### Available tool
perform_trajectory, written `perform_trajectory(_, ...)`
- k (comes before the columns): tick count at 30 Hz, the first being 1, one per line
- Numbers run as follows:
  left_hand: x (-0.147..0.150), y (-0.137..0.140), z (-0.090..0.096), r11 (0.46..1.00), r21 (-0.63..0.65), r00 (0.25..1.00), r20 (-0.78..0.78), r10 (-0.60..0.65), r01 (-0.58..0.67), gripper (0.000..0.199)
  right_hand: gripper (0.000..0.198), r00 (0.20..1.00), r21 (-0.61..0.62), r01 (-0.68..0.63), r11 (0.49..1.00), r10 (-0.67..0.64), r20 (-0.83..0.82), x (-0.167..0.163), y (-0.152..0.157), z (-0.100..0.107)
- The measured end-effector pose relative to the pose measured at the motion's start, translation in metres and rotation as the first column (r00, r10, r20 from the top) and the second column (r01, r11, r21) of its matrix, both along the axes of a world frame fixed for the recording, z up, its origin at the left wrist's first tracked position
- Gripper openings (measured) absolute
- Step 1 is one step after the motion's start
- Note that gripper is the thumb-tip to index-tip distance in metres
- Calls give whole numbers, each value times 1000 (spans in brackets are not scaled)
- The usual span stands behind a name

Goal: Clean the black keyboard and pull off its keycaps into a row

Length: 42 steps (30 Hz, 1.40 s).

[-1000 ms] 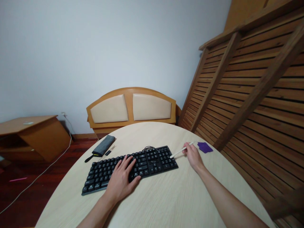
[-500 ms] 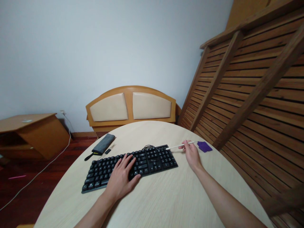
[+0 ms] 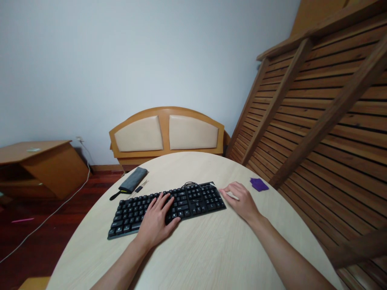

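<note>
In the head view, the black keyboard (image 3: 127, 215) lies on the round table (image 3: 217, 249), right in front of the person, a bit tilted, with its right end farther away. It is probably there so that both hands can get to it easily.

The left hand (image 3: 155, 223) lies on the middle of the keyboard. Its fingers are spread out on the keys and its thumb is by the near edge. This hand is open and is not gripping anything. I think its weight helps stop the keyboard from sliding.

The right hand (image 3: 242, 201) is at the far right corner of the keyboard. Its thumb and finger are closed in a pinch. They seem to grip a thin white stick (image 3: 213, 184), but only a little white end shows over the corner, and the hand hides the rest. A small pinch like that is likely good for aiming a thin thing.

A gray pouch (image 3: 133, 180) lies past the left end of the keyboard, with a small black piece (image 3: 138, 189) next to it. A purple piece (image 3: 259, 184) lies to the right, near the table's edge. These seem to be set aside to leave room for the hands.
</note>
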<state>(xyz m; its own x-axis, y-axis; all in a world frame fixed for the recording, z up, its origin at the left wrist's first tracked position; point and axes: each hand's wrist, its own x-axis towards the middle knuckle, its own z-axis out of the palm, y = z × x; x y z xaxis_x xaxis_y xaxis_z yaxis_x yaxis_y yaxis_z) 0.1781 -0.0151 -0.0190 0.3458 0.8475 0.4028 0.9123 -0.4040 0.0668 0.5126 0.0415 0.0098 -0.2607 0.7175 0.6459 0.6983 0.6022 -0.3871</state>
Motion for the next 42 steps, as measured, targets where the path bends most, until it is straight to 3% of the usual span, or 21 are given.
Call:
perform_trajectory(6,1,0,0,1000,5,1000,-3,7,-7,63,27,949,82,-52,995,23,314,-4,-30,4)
perform_trajectory(11,1,0,-1,1000,24,1000,12,-3,3,63,26,912,133,-70,989,9,409,-4,-64,5)
perform_trajectory(15,3,-1,-1,1000,27,1000,-8,6,-6,62,26,932,163,-60,985,-3,363,-4,-69,13)
perform_trajectory(19,5,-3,-1,999,32,1000,-15,14,-14,63,17,973,107,-24,994,-2,232,-10,-51,15)
perform_trajectory(24,6,-5,-2,999,35,1000,-23,21,-20,64,10,982,10,18,1000,-19,188,-25,-29,-5)
perform_trajectory(30,4,-4,-1,999,36,1000,1,19,-19,64,13,994,-44,64,997,-60,95,-31,-35,-25)
perform_trajectory(42,1,-4,-2,1000,-12,1000,-2,8,-8,66,16,979,9,-30,1000,27,204,-19,-53,0)
